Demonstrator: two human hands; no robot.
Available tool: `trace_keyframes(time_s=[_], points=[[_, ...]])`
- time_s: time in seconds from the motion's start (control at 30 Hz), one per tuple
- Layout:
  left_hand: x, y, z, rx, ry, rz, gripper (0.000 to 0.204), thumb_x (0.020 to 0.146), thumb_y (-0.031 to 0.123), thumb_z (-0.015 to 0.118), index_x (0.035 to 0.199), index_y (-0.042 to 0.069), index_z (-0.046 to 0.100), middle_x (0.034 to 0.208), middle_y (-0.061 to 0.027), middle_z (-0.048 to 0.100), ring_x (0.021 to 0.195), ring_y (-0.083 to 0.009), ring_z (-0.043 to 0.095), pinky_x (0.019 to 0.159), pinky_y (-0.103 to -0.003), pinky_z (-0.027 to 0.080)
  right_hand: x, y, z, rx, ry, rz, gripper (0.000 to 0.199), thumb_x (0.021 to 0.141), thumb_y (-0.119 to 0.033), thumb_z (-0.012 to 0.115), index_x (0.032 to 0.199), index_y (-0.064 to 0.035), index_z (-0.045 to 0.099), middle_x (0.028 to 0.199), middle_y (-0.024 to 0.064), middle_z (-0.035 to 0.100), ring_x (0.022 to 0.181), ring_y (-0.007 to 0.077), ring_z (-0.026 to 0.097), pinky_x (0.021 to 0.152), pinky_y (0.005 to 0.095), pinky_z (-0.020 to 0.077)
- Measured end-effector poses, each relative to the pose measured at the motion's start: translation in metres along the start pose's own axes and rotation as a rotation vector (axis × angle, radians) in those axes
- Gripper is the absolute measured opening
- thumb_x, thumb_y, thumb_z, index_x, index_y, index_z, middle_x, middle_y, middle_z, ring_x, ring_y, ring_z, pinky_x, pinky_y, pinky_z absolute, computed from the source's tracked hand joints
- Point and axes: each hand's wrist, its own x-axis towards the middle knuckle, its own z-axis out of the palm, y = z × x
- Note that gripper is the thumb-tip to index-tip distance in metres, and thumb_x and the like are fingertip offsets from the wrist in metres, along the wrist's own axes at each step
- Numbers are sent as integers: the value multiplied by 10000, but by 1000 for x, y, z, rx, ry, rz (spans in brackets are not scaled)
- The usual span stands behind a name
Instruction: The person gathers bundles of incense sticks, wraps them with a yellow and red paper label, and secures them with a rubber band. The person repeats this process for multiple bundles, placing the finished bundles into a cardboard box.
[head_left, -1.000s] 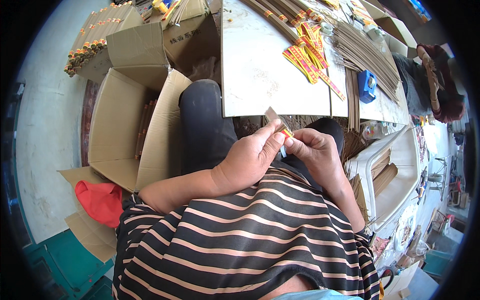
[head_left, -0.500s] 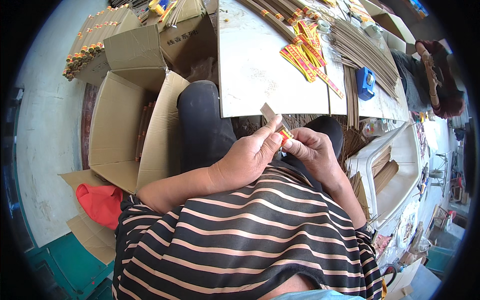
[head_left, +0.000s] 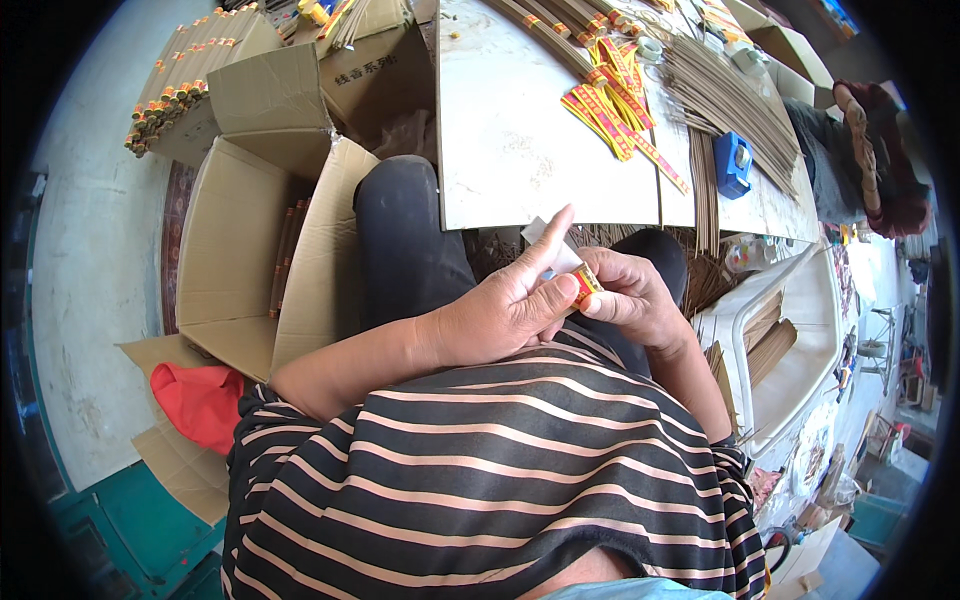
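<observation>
Above my lap, both hands hold a small bundle of incense sticks wrapped in a red-and-yellow paper band [head_left: 587, 285]. My left hand [head_left: 515, 305] presses its thumb on the band, with its index finger stretched out past it. My right hand [head_left: 632, 290] pinches the band's other side between thumb and fingers. A flat, greyish, see-through strip [head_left: 533, 233] sticks out beside the left index finger; I cannot tell what it is. Most of the bundle's length is hidden by my hands.
The white table [head_left: 500, 130] ahead bears loose red-and-yellow bands [head_left: 605, 105], incense sticks [head_left: 730, 100] and a blue tape dispenser [head_left: 732, 165]. An open cardboard box [head_left: 225, 250] stands at left. A white tub [head_left: 800, 350] with sticks is at right, a person [head_left: 880, 160] beyond.
My left index finger has straightened and lifted along the strip. The left thumb now lies on the band, and the band has shifted slightly right and nearer to me.
</observation>
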Motion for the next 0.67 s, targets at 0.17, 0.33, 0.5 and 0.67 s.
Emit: trace_keyframes(time_s=[0.17, 0.33, 0.5, 0.67], points=[[5, -2, -2, -129, 24, -98, 831, 940, 382, 426, 1375, -2, -168, 744, -46, 444, 623, -62, 444, 541, -183, 422, 1, 3, -7, -110, 5, -38, 216, 801, -157, 680, 941, -9, 607, 851, 13, 571, 788, 99, 523, 738, 240, 425], [9, -7, -2, -181, 28, -149, 785, 917, 414, 465, 1374, -16, -8, 798, -49, 470, 633, -65, 465, 543, -180, 415, -1, -2, -9, -154, 0, 30, 206, 785, -141, 694, 916, -5, 612, 834, 3, 557, 776, 91, 494, 724, 237, 411], [13, -11, -5, -202, -5, -262, 828, 905, 409, 502, 1397, -32, 2, 925, -78, 482, 696, -83, 483, 599, -184, 419, 1, -16, -20, -361, -97, 56, 242, 758, -156, 719, 923, 0, 635, 841, 23, 563, 789, 110, 506, 725, 247, 412], [15, -13, -15, -322, -158, -367, 762, 901, 395, 513, 1406, 4, 96, 986, -88, 506, 727, -85, 509, 652, -179, 435, 7, -17, -23, -473, -143, -36, 330, 725, -203, 746, 975, -13, 646, 875, 49, 584, 823, 163, 528, 748, 282, 423]])
